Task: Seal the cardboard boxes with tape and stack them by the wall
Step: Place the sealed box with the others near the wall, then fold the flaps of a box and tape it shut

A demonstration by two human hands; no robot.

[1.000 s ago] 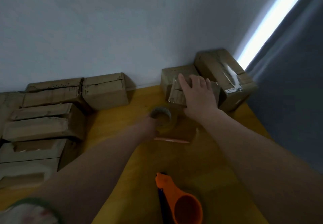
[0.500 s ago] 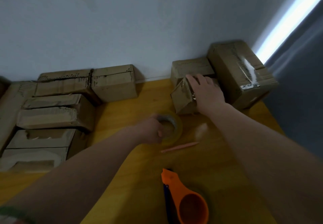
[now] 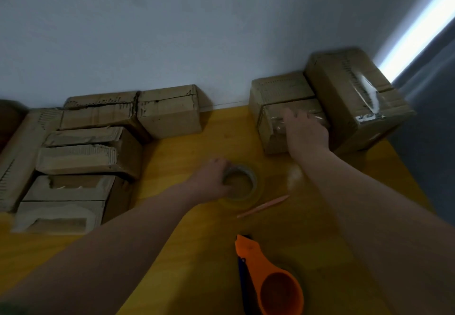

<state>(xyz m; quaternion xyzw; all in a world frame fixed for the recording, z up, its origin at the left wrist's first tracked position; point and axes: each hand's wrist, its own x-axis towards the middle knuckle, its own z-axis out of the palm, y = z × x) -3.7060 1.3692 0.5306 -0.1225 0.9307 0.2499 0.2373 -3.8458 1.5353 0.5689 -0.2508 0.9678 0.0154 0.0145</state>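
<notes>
A small taped cardboard box (image 3: 275,127) sits at the back right of the yellow table (image 3: 197,241), in front of another small box (image 3: 278,88) against the wall. My right hand (image 3: 305,130) rests on top of the front box with fingers spread over it. A clear tape roll (image 3: 242,186) lies flat in the middle of the table. My left hand (image 3: 211,179) grips its left rim. A larger taped box (image 3: 352,98) stands just right of the small boxes.
Several unsealed cardboard boxes (image 3: 86,152) crowd the left side, two more (image 3: 170,111) by the wall. A thin pink stick (image 3: 263,206) lies right of the roll. An orange tape dispenser (image 3: 268,280) lies near the front edge. A dark curtain (image 3: 430,117) hangs right.
My right hand has set the small box flat beside the larger taped box and now lies on its top. My left hand stays on the tape roll.
</notes>
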